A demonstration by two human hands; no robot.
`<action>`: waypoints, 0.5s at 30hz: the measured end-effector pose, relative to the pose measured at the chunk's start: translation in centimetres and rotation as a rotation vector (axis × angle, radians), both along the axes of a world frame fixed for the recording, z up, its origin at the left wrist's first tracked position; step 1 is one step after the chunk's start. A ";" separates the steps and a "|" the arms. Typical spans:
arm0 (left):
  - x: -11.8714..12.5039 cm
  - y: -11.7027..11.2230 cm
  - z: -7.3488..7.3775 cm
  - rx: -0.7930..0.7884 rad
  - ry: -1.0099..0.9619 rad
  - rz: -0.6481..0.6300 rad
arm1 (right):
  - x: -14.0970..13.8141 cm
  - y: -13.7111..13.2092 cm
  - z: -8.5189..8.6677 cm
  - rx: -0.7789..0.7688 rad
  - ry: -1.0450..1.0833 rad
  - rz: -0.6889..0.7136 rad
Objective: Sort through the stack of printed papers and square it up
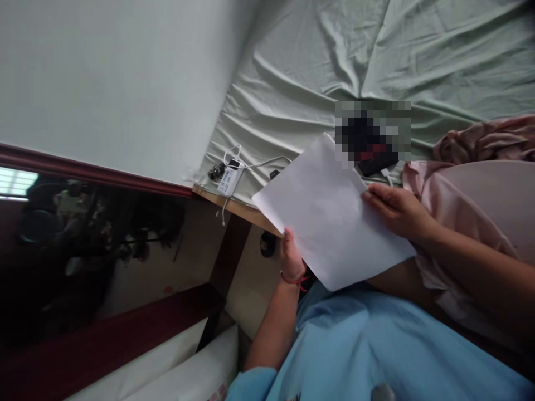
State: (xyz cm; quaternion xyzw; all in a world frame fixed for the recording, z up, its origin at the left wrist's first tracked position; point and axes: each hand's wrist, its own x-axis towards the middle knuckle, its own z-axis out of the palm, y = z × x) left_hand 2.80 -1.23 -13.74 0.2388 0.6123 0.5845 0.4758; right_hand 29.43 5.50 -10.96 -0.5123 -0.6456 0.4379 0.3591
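A blank white sheet of paper [330, 214] is held over my lap, tilted. My left hand [291, 257] grips its lower left edge from beneath, a red string round the wrist. My right hand [397, 209] pinches the sheet's right edge, fingers lying on top and thumb under. Both hands are closed on the paper. My blue garment [376, 345] fills the space below it.
A bed with a wrinkled pale green sheet [334, 67] lies behind. On its corner sit a white charger block [229, 178] with cables and a dark phone [376, 164]. A pink cloth [485, 139] lies at right. A white wall [104, 83] is at left.
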 end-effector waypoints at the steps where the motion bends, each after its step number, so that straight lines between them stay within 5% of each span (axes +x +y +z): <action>1: 0.2 0.2 0.1 0.015 0.015 0.034 | 0.0 0.0 -0.1 -0.002 -0.006 -0.012; 6: 0.4 1.2 0.7 0.103 0.158 0.055 | -0.2 0.2 -0.4 0.013 -0.058 -0.034; 11: -1.6 2.4 -0.7 0.075 0.498 0.108 | -0.4 -0.2 -0.3 0.014 -0.099 -0.132; 15: -2.3 3.0 -1.5 0.075 0.487 0.151 | -0.4 -0.3 -0.5 0.029 -0.129 -0.155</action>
